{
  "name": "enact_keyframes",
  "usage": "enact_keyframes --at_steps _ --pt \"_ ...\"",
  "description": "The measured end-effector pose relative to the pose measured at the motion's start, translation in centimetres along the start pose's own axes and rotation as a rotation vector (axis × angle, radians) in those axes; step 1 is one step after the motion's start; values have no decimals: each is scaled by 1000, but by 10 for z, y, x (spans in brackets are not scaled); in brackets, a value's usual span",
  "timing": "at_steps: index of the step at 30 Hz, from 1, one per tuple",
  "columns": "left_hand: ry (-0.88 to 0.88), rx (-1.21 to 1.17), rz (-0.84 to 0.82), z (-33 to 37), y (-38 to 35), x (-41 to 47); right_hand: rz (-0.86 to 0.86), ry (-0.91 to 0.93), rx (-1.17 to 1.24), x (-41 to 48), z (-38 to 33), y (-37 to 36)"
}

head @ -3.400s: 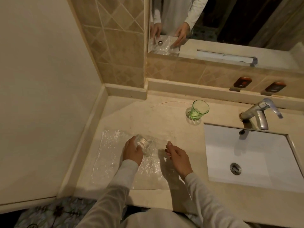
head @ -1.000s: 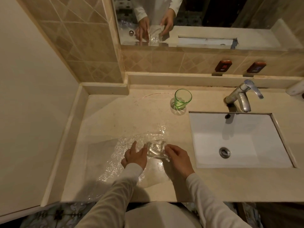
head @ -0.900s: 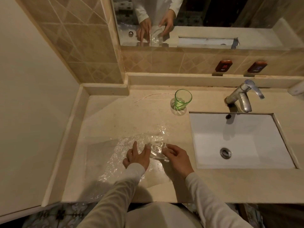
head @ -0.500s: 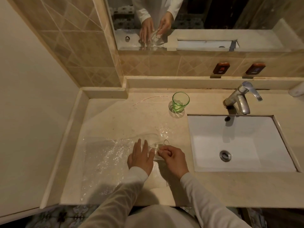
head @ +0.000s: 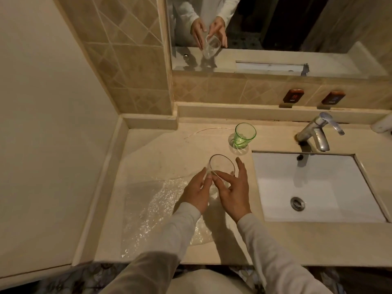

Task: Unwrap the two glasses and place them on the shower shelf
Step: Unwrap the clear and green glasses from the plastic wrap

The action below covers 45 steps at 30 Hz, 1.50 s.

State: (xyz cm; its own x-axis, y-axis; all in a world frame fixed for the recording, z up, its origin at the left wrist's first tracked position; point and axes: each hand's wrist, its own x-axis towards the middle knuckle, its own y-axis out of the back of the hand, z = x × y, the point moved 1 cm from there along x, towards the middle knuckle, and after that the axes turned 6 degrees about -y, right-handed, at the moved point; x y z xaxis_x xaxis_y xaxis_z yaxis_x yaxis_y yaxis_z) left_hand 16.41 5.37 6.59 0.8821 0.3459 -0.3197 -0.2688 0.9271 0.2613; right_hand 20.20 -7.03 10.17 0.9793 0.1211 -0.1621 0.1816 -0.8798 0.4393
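- A person's right hand (head: 233,192) cradles a clear glass (head: 221,166) over a bathroom counter (head: 169,149), thumb curled across its near side and the long fingers reaching up behind it.
- The left hand (head: 196,193) is nearly flat, its straight fingers touching the glass's left wall.
- The clear glass, a smooth thin-walled tumbler, is bare of wrapping and tilted, its round mouth turned up and away from the person.
- A crinkled, glossy sheet of bubble wrap (head: 152,209) lies spread on the counter under the left wrist and forearm.
- The green glass (head: 244,136), translucent and tapered, stands upright near the back ledge, apart from the hands and just left of the sink's far corner.
- The counter is pale polished stone; a white rectangular sink (head: 318,187) is set into it, with 1 chrome faucet (head: 316,132) behind.
- Diagonal beige tiles (head: 131,60) line the wall, and the mirror (head: 297,28) reflects both hands and the glass.
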Motion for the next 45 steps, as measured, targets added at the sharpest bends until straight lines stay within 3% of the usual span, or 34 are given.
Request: enact_keyframes --at_steps 9,21,28,34,36,45 --pt "-34 -226 -60 29 51 15 -11 53 -124 19 -32 -34" --pt "238 -433 -89 60 24 101 -79 36 -401 115 -39 -17" --pt "339 -451 -67 74 -10 155 -131 45 -566 183 -27 -6" --pt "255 -263 -101 72 -30 184 -144 167 -905 225 -14 -5" --pt "310 -306 -72 69 -33 188 -163 174 -958 230 -12 -5" --pt "348 -453 8 59 -37 197 -213 200 -951 241 -12 -6"
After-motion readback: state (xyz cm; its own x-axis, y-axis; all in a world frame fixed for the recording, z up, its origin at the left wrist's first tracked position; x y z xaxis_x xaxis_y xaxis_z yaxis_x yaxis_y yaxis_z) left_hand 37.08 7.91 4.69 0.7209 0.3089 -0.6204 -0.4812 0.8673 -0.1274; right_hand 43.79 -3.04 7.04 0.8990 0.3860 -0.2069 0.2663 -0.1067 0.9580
